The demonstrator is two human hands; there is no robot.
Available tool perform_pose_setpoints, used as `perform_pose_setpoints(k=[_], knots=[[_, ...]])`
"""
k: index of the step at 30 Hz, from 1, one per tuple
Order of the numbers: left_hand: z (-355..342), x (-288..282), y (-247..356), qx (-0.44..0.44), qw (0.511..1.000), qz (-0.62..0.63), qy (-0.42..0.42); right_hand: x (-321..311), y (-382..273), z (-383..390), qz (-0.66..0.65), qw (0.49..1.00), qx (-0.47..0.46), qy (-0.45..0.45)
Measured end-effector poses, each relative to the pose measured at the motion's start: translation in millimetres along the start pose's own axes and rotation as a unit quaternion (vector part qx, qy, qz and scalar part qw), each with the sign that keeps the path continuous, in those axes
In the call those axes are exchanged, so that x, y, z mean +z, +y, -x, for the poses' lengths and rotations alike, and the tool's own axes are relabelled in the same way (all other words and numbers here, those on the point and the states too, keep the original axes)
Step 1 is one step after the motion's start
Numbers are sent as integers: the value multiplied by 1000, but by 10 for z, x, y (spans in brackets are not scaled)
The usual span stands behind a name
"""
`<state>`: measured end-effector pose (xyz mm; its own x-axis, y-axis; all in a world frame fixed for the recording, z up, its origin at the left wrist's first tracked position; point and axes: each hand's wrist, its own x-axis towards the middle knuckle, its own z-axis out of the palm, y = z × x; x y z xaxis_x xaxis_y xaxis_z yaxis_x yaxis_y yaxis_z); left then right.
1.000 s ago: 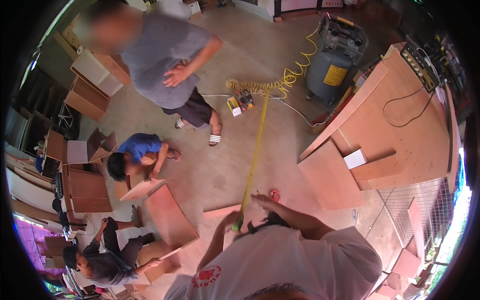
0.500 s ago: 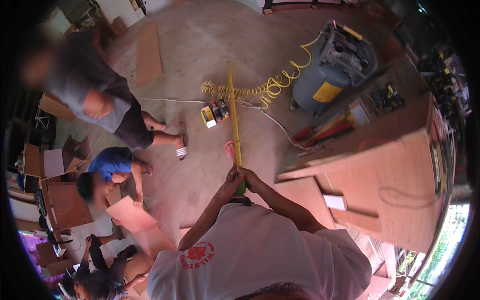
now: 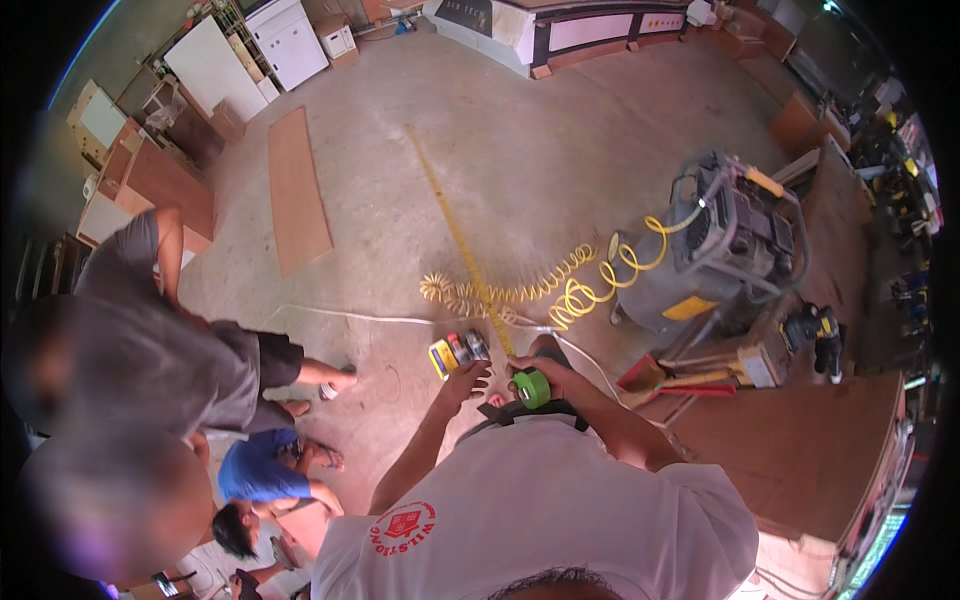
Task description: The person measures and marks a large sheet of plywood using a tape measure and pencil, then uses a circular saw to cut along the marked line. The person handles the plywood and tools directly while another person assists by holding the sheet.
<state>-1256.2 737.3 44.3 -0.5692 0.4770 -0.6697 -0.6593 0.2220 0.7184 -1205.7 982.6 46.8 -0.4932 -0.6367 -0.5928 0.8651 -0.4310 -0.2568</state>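
My right hand (image 3: 556, 377) is closed around a green tape measure (image 3: 532, 388) held in front of my chest. Its yellow blade (image 3: 452, 232) runs out from the case and far across the concrete floor. Just left of the case, my left hand (image 3: 466, 381) hovers with its fingers spread and nothing in it. Whether it touches the blade I cannot tell. A small yellow box (image 3: 456, 352) with several small items lies on the floor right above my left hand.
A coiled yellow air hose (image 3: 520, 295) leads to a grey compressor (image 3: 722, 250) at the right. A long board (image 3: 298, 190) lies on the floor. A brown workbench (image 3: 800, 450) and a red-handled tool (image 3: 660, 380) are on my right. A standing person (image 3: 150, 350) and a crouching person (image 3: 260, 470) are on my left.
My view has swung toward the open floor. The tape blade now stretches much farther away. My left hand has come off the case and opened. The standing person is closer on my left.
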Motion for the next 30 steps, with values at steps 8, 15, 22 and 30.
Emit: perform_pose_setpoints(k=[8,15,22,30], knots=[[-1925,-482,742,49,945,317,-63,-257,-2195,-1227,91,984,42,-149],[-4448,-1192,2216,93,809,533,230,-569,-4995,-2521,216,965,138,63],[-5180,-2349,3576,93,842,453,279,-935,-7197,-3002,204,969,134,-27],[-5999,-2859,5250,56,894,339,288,-507,-8810,-4434,194,977,85,-29]])
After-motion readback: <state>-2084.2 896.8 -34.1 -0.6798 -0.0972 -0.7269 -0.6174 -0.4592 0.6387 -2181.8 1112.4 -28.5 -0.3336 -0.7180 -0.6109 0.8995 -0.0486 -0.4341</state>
